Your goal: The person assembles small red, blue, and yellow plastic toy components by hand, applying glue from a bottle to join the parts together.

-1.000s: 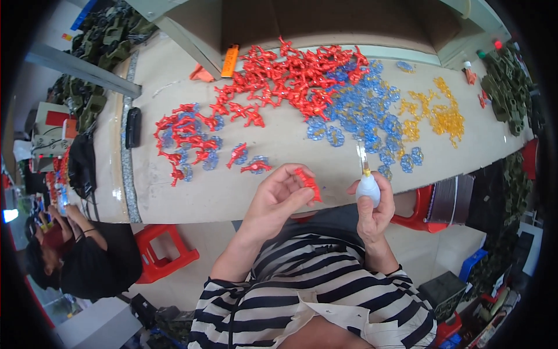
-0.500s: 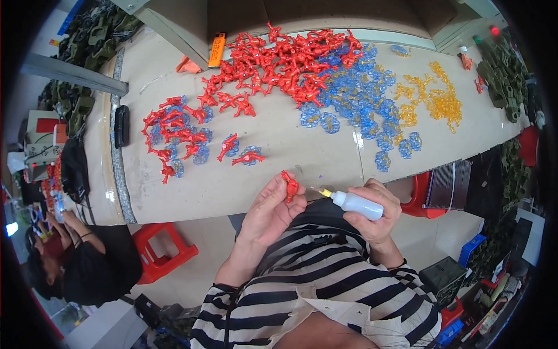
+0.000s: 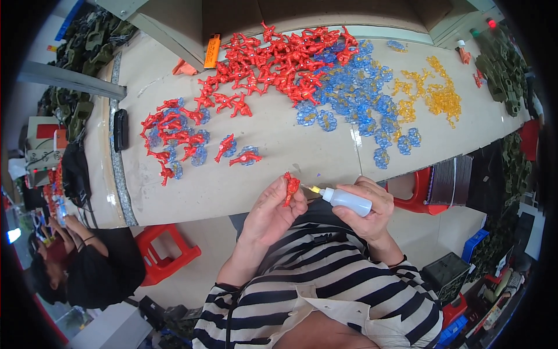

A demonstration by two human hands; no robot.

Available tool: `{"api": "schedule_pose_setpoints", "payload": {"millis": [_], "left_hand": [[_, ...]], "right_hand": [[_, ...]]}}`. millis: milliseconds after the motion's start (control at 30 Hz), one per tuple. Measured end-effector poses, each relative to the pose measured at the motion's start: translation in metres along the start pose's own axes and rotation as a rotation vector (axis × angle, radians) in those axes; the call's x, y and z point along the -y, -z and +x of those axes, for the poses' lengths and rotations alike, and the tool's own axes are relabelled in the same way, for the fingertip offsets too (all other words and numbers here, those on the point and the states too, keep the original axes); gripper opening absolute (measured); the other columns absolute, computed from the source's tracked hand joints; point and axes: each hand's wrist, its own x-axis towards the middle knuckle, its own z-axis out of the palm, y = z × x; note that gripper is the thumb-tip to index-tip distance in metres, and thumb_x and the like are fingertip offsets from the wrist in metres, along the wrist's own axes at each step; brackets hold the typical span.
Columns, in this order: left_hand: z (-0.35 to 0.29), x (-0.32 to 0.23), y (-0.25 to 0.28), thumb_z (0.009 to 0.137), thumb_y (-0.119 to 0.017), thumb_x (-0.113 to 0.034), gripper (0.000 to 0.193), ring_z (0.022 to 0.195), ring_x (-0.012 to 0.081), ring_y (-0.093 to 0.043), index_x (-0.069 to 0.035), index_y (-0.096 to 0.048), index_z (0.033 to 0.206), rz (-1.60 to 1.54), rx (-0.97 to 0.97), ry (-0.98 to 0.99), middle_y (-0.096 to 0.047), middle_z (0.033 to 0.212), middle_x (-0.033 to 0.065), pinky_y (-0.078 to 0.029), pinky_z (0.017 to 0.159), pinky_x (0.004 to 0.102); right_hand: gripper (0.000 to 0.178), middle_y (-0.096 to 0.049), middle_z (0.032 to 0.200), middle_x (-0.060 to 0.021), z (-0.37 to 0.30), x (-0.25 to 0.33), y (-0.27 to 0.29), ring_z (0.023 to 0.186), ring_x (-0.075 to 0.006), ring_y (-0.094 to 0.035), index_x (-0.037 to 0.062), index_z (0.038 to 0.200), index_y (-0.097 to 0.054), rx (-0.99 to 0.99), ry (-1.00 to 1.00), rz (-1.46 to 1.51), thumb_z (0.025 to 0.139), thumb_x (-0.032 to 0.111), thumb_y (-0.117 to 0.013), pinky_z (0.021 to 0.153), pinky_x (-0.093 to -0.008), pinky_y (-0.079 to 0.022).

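Between the thumb and fingers of my left hand (image 3: pixel 272 214) is a small red plastic figure (image 3: pixel 290 189), held up at the table's near edge. My right hand (image 3: pixel 372 210) is closed around a white squeeze bottle (image 3: pixel 347 202) with a yellow-collared thin nozzle. The nozzle tip points left and reaches the figure's side; whether it touches cannot be made out. Beyond my hands, a heap of red figures (image 3: pixel 273 61) lies beside a pile of clear blue pieces (image 3: pixel 363 87). Further left, several red figures (image 3: pixel 168 136) rest joined with or on blue pieces.
Small clear yellow pieces (image 3: pixel 443 96) lie at the right of the table (image 3: pixel 290 139). An orange box-cutter-like item (image 3: pixel 212 51) is at the shelf post. A black case (image 3: pixel 120 130) sits at the left edge. Red stools (image 3: pixel 168 253) stand below; another person (image 3: pixel 87 256) works at far left.
My right hand has moved the bottle left, bringing its nozzle from a gap away up to the red figure. My left hand keeps holding the figure, slightly turned.
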Motion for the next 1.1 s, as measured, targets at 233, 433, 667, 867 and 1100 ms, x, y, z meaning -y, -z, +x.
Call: {"api": "schedule_pose_setpoints", "payload": {"millis": [233,433,667,867,1100], "left_hand": [[0.001,0.001,-0.002,0.092,-0.048,-0.025,0.023,0.072,0.0160,-0.053,-0.005,-0.050,0.102,-0.018,-0.025,0.016,-0.058,0.078,0.0065,-0.044,0.068,0.0282],[0.001,0.001,-0.005,0.092,-0.047,-0.027,0.026,0.067,0.0146,-0.050,-0.005,-0.051,0.104,0.054,0.003,0.026,-0.056,0.075,0.0050,-0.040,0.064,0.0268],[0.001,0.000,-0.004,0.093,-0.045,-0.027,0.026,0.067,0.0140,-0.050,-0.005,-0.050,0.105,0.078,-0.001,0.014,-0.056,0.075,0.0047,-0.040,0.063,0.0261],[-0.001,-0.001,-0.001,0.093,-0.046,-0.023,0.021,0.071,0.0145,-0.055,-0.005,-0.050,0.104,0.196,-0.018,-0.060,-0.058,0.080,0.0066,-0.044,0.066,0.0261],[-0.006,-0.003,0.000,0.093,-0.047,-0.019,0.018,0.074,0.0144,-0.057,-0.005,-0.050,0.104,0.226,0.011,-0.067,-0.059,0.084,0.0079,-0.045,0.067,0.0253]], "right_hand": [[0.031,-0.060,0.064,-0.0100,0.002,0.002,0.003,0.051,-0.0168,-0.050,-0.0047,0.087,-0.065,-0.023,-0.018,0.050,0.062,0.011,-0.074,0.048,-0.0256,-0.038],[0.031,-0.060,0.065,-0.0103,0.002,0.004,0.001,0.052,-0.0168,-0.049,-0.0046,0.087,-0.065,-0.025,-0.018,0.091,0.062,0.012,-0.074,0.048,-0.0255,-0.038],[0.032,-0.061,0.066,-0.0093,0.002,0.004,0.003,0.052,-0.0166,-0.051,-0.0034,0.088,-0.065,-0.011,-0.040,0.095,0.060,0.007,-0.075,0.049,-0.0261,-0.039],[0.035,-0.061,0.080,-0.0085,0.012,-0.008,-0.011,0.071,-0.0170,-0.056,-0.0003,0.096,-0.062,-0.043,-0.207,0.144,0.064,0.004,-0.071,0.064,-0.0255,-0.043],[0.030,-0.061,0.097,-0.0098,0.042,-0.018,-0.047,0.087,-0.0189,-0.060,0.0012,0.102,-0.057,0.030,-0.252,0.099,0.073,0.000,-0.063,0.081,-0.0286,-0.046]]}}
